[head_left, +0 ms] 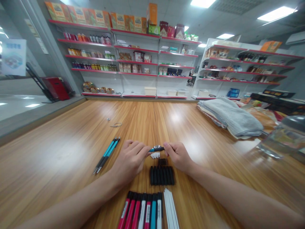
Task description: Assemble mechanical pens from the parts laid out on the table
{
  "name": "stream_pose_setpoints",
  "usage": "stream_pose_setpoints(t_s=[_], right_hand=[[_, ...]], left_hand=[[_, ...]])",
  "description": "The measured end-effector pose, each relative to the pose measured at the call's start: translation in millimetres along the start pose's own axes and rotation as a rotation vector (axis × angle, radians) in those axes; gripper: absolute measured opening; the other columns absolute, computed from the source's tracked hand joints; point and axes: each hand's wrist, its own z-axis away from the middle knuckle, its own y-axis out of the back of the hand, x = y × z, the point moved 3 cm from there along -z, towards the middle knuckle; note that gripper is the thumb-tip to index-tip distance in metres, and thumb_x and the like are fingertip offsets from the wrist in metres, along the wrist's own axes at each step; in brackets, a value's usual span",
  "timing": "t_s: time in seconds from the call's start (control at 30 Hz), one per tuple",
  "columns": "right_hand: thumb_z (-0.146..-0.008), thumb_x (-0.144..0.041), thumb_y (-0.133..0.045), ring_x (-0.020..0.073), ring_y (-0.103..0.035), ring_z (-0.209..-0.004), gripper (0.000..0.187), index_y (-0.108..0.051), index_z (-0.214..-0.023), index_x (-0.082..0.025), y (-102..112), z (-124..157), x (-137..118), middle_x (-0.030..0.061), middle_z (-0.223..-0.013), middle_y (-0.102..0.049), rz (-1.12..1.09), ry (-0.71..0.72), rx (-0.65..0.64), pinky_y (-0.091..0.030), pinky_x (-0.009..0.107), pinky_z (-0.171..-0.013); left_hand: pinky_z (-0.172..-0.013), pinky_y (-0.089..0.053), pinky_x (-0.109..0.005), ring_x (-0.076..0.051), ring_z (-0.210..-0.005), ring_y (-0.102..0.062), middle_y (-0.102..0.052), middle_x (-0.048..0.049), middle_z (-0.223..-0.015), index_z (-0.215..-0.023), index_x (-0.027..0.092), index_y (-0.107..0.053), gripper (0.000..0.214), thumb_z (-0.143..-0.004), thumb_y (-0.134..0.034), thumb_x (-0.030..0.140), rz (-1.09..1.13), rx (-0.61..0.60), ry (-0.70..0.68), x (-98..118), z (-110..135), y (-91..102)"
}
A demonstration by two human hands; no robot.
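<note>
Both hands pinch one teal-and-black pen (pixel 157 149) between them above a wood-grain table (pixel 59 152): the left hand (pixel 128 162) holds its teal end, the right hand (pixel 178 156) its black end, both closed narrowly. Just below lie about five short white plastic pieces (pixel 155 155), then a small cluster of dark parts (pixel 162 162) and a row of about seven black barrels (pixel 162 175). Nearer the body lie seven pen barrels (pixel 143 210), four red, two white, one teal, beside a bundle of thin white rods (pixel 171 208). Two slim teal pens (pixel 106 156) lie side by side to the left.
</note>
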Motion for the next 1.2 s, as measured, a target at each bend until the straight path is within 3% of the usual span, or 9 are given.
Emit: stream_pose_setpoints(t_s=[0.1, 0.27, 0.5, 0.7, 0.93, 1.1, 1.2], right_hand=[[-0.097, -0.035, -0.038, 0.0082, -0.042, -0.051, 0.043, -0.048, -0.059, -0.016, 0.6, 1.0, -6.3, -0.0031, -0.054, -0.042, 0.062, 0.075, 0.010, -0.030, 0.023, -0.052], [-0.097, -0.034, -0.038, 0.0091, -0.043, -0.053, 0.041, -0.048, -0.061, -0.016, -0.1, 1.0, -11.9, -0.0020, -0.057, -0.046, 0.138, 0.128, -0.031, -0.030, 0.024, -0.054], [-0.097, -0.029, -0.040, 0.0099, -0.050, -0.059, 0.036, -0.053, -0.066, -0.016, -3.1, 3.3, -16.7, 0.0004, -0.063, -0.055, 0.151, 0.190, -0.113, -0.034, 0.024, -0.059], [-0.096, -0.028, -0.042, 0.0106, -0.050, -0.061, 0.033, -0.054, -0.066, -0.016, -2.6, 4.1, -16.5, 0.0009, -0.064, -0.055, 0.169, 0.216, -0.097, -0.035, 0.025, -0.060], [-0.096, -0.032, -0.039, 0.0118, -0.051, -0.062, 0.037, -0.053, -0.066, -0.017, -2.9, 4.2, -20.0, 0.0020, -0.065, -0.056, 0.168, 0.201, -0.108, -0.038, 0.025, -0.062], [-0.096, -0.032, -0.040, 0.0120, -0.050, -0.061, 0.036, -0.054, -0.066, -0.017, -2.6, 4.7, -16.8, 0.0025, -0.064, -0.056, 0.194, 0.191, -0.100, -0.037, 0.026, -0.061], [-0.096, -0.031, -0.040, 0.0120, -0.050, -0.062, 0.035, -0.054, -0.067, -0.017, -2.6, 4.8, -14.8, 0.0024, -0.065, -0.055, 0.206, 0.191, -0.099, -0.037, 0.026, -0.061]], left_hand=[[-0.074, -0.040, -0.033, -0.019, -0.082, -0.053, -0.059, -0.0047, -0.084, -0.098, 0.016, -0.057, 0.017, -0.095, -0.041, 0.017, 0.042, 0.003, -0.015, 0.4, 0.2, -1.7], [-0.071, -0.044, -0.032, -0.019, -0.080, -0.055, -0.058, -0.0043, -0.087, -0.114, 0.018, -0.053, 0.022, -0.095, -0.045, 0.025, 0.046, -0.016, -0.076, 8.0, -1.6, 1.0], [-0.071, -0.048, -0.032, -0.018, -0.082, -0.058, -0.059, -0.0041, -0.086, -0.106, 0.017, -0.054, 0.017, -0.095, -0.040, 0.017, 0.085, -0.033, -0.077, 8.6, -0.4, -1.6], [-0.066, -0.049, -0.031, -0.018, -0.079, -0.060, -0.060, -0.0025, -0.089, -0.109, 0.020, -0.051, 0.018, -0.096, -0.043, 0.029, 0.113, -0.052, -0.015, 8.5, -0.5, -2.4], [-0.056, -0.044, -0.026, -0.015, -0.067, -0.059, -0.060, -0.0023, -0.079, -0.094, 0.018, -0.054, 0.017, -0.096, -0.039, 0.025, 0.049, -0.080, -0.010, 6.8, 0.8, -3.8], [-0.060, -0.047, -0.027, -0.017, -0.075, -0.065, -0.065, -0.0025, -0.088, -0.110, 0.020, -0.052, 0.019, -0.096, -0.043, 0.029, 0.090, -0.068, 0.000, 6.6, 2.0, -3.9], [-0.061, -0.047, -0.027, -0.017, -0.075, -0.064, -0.064, -0.0022, -0.090, -0.106, 0.020, -0.052, 0.019, -0.096, -0.043, 0.033, 0.105, -0.095, 0.031, 6.2, 2.2, -3.6]])
